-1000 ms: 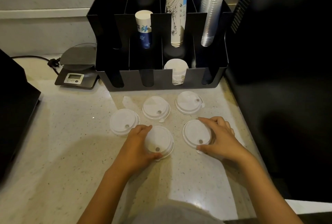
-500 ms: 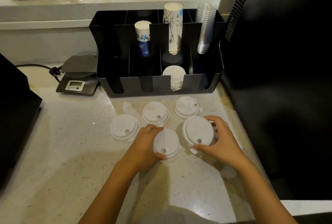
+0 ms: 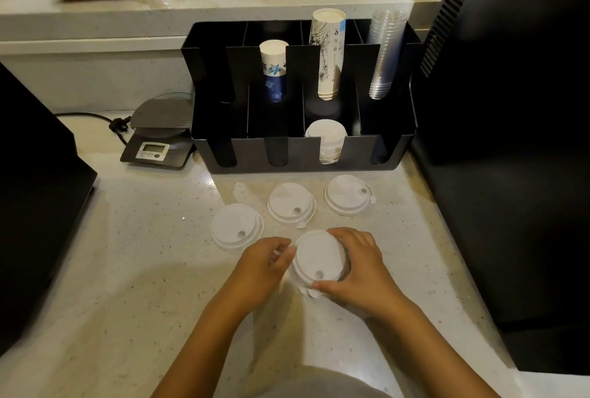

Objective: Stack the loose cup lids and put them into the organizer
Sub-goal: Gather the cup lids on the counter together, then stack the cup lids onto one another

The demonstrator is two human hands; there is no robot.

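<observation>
At the far left sits a kitchen scale [image 3: 158, 135] on the counter [image 3: 127, 270], its cord trailing off to the left. Just right of it stands the black organizer [image 3: 300, 155], pushed against the back of the counter. Its front row shows four slots: the two on the left look dark, the third holds a stack of white lids [image 3: 326, 139], and you cannot tell what the fourth holds. Behind them stand a short paper cup stack [image 3: 274, 69], a taller paper cup stack [image 3: 329, 53] and a stack of clear plastic cups [image 3: 384, 53].

In front of the organizer, three loose lids lie flat and apart from each other: the left lid [image 3: 237, 226] nearest your left hand, the middle lid [image 3: 291, 202] further back, and the right lid [image 3: 348, 194] closest to the organizer.

Your left hand [image 3: 266, 265] is curled against the left edge of the lid you are working with, fingertips touching its rim; motion blur hides whether it grips a second lid beneath. That held lid [image 3: 319, 259] is tilted slightly, its sip hole toward you. Your right hand [image 3: 362, 266] wraps the lid's right side, fingers over the far rim and thumb pressed at the near rim, gripping it.

To the right stands a large dark machine [image 3: 510, 142].
</observation>
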